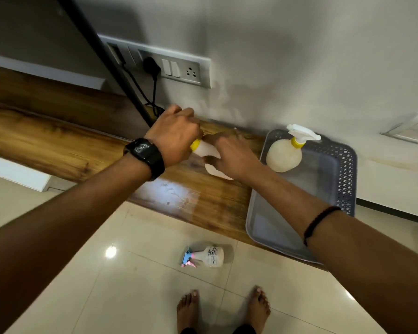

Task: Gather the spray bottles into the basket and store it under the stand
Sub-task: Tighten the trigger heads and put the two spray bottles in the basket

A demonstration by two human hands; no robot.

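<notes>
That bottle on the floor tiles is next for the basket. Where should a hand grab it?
Probably around the white body of the bottle, from above. It lies on its side, with its round body bare and its pink and blue trigger head pointing left, which looks awkward to grip.

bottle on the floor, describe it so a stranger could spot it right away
Start at the glossy tiled floor in front of the wooden stand. The small spray bottle lies there on its side, just beyond the bare feet. Only it has a pink-and-blue trigger; the others have yellow collars.
</notes>
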